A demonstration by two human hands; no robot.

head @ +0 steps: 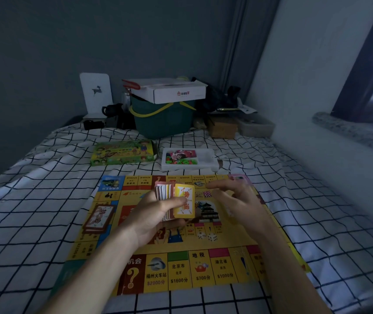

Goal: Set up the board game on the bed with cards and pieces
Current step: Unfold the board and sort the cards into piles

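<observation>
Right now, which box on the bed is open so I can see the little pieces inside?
The white tray box, behind the game board. Its top is off, showing coloured pieces. The green game box beside it is closed.

Yellow game board (pixel 181 264) flat on bed, card stack (pixel 176 203) upright above it

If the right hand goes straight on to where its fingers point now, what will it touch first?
Probably the yellow card fronting the card stack that the left hand holds; the right hand points leftward at it. Depth is unclear, so it could pass behind.
</observation>
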